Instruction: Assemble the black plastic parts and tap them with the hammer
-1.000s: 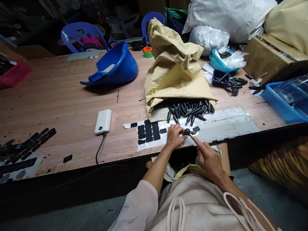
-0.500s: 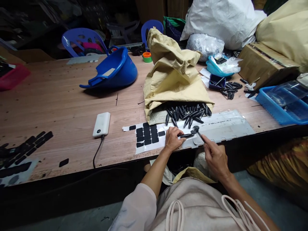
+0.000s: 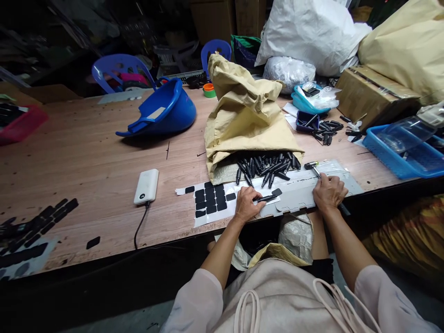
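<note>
My left hand (image 3: 247,204) pinches a slim black pen-like part (image 3: 266,198) that lies on a white sheet (image 3: 208,215) of black rectangular stickers (image 3: 210,200). My right hand (image 3: 329,191) is closed round the handle of a small hammer (image 3: 313,167), its head resting on a grey plastic sheet (image 3: 308,187) to the right. A heap of black pen-like parts (image 3: 267,165) spills from the mouth of a tan sack (image 3: 246,118) just beyond both hands.
A white power bank (image 3: 146,186) with a cable lies to the left. A blue plastic tub (image 3: 163,108) is tipped over further back. Blue baskets (image 3: 405,150), a cardboard box (image 3: 371,95) and big bags crowd the right. More black stickers (image 3: 31,229) lie at the far left edge.
My right hand has carried the small hammer away from the part to the right and set it down on the grey sheet. My left hand stays on the black part.
</note>
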`<state>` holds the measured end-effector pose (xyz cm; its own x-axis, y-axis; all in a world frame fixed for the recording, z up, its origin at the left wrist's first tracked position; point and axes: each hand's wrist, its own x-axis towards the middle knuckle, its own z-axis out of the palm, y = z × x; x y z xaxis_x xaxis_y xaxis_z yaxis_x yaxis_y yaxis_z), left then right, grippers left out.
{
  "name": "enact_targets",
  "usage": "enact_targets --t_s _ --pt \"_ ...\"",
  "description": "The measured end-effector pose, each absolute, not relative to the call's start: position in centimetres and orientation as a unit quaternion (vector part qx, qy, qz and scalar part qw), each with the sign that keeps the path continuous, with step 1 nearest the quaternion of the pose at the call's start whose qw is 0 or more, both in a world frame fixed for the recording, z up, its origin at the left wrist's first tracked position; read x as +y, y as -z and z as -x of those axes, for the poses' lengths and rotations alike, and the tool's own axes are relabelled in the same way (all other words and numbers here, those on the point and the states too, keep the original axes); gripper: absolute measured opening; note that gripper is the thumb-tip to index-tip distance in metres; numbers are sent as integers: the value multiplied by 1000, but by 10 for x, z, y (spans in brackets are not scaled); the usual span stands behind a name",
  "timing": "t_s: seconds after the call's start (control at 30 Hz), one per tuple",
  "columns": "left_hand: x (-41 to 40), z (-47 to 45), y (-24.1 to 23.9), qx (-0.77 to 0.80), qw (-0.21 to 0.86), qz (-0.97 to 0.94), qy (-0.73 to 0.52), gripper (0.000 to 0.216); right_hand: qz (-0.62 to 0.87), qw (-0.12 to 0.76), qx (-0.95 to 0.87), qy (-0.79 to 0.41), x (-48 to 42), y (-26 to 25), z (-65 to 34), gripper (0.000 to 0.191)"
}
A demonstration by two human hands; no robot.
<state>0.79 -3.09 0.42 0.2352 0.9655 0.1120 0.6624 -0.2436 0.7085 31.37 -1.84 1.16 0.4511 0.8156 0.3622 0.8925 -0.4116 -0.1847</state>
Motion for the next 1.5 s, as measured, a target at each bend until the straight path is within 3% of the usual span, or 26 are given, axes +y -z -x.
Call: enact_targets --t_s 0.27,0.4,0.63,0.83,1.0,1.17,1.5 --pt "-100 -8 -7 471 187 -802 -316 18 836 170 -511 107 -20 -9 -312 37" --pt "-123 -11 -4 490 166 -796 -314 36 833 172 -513 113 -19 -7 -312 37" --pt "-21 9 -26 711 97 -587 -376 25 833 182 -510 112 -18 -3 -313 37" --pt "22 25 -25 776 134 -555 -268 14 835 177 -510 105 -18 -3 -313 38" --pt "-16 22 -22 728 106 -594 -324 15 839 183 -503 101 -19 -3 -311 38" --pt "-51 -6 -10 590 191 -732 -285 14 844 196 -490 96 -21 -6 -310 42" --pt "-45 -19 -4 600 204 -727 -264 14 851 178 -487 78 -19 -6 -311 34"
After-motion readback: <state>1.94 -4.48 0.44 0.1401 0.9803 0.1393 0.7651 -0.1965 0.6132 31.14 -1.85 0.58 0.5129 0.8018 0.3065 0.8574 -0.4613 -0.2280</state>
